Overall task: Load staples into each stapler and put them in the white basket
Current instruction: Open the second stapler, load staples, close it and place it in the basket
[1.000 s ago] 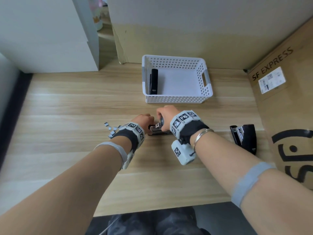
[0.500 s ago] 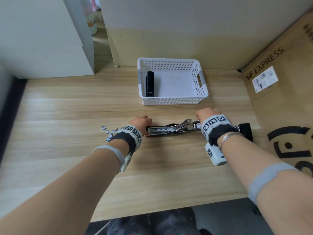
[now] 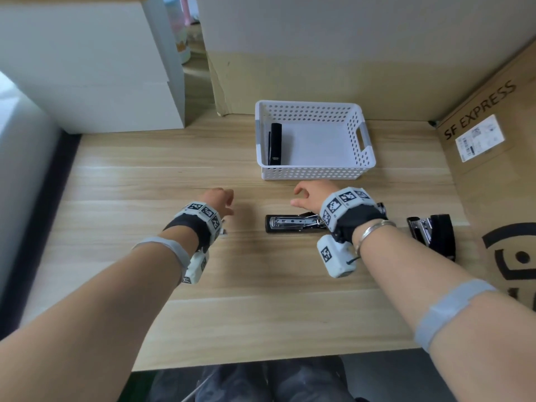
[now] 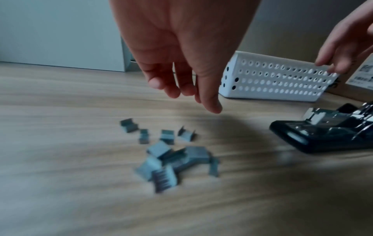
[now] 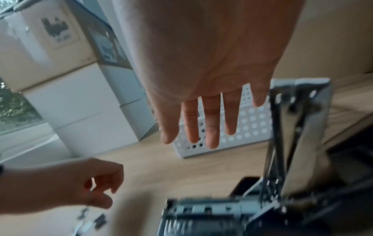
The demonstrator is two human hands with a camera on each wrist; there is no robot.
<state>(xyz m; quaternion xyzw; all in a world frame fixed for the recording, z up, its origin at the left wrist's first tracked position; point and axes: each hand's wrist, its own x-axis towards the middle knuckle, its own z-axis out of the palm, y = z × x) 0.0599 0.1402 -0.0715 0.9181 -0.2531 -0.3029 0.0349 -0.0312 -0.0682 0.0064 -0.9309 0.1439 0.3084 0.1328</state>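
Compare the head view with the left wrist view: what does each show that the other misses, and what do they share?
Only the head view shows inside the white basket, where one black stapler lies by its left wall, plus a third stapler at the far right beside the cardboard box. Only the left wrist view shows the loose staple strips scattered on the table under the open left hand; the wrist hides nearly all of them from the head. Both show the opened stapler, the basket's outside and the right hand.

Black wristbands (image 3: 188, 227) (white coded cubes); silver bracelet (image 3: 372, 230).
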